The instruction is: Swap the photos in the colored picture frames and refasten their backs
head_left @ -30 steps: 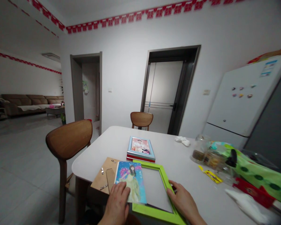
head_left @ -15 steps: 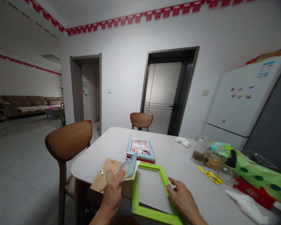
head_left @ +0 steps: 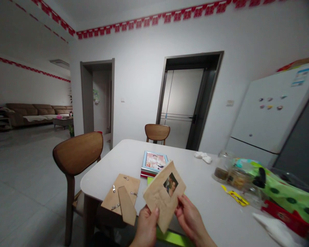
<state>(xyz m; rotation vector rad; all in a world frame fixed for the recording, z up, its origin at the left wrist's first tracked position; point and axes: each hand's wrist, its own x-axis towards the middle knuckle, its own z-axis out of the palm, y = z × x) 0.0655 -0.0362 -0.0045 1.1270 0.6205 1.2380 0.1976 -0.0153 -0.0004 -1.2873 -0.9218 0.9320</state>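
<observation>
A beige sheet (head_left: pixel 159 200) with a small dark photo on it is held up and tilted between both hands. My left hand (head_left: pixel 147 223) pinches its lower left edge, thumb in front. My right hand (head_left: pixel 189 214) grips its right edge. Behind and below the sheet lies a green frame (head_left: pixel 173 237), mostly hidden. A brown backing board (head_left: pixel 130 206) with metal clips and a stand leg rests at the table's near left edge. Beyond the sheet, a light blue framed picture (head_left: pixel 154 161) sits on top of a red one.
On the white table (head_left: pixel 113 161), the right side holds glass jars (head_left: pixel 221 168), a yellow packet (head_left: pixel 235 196), a red box (head_left: pixel 285 216), a green bag (head_left: pixel 296 199) and crumpled tissue (head_left: pixel 203 157). A wooden chair (head_left: pixel 79 152) stands left, another (head_left: pixel 157 132) beyond.
My left hand has moved right with the papers, and a beige side with a photo now shows. My right hand has left the green frame and taken hold of the sheet.
</observation>
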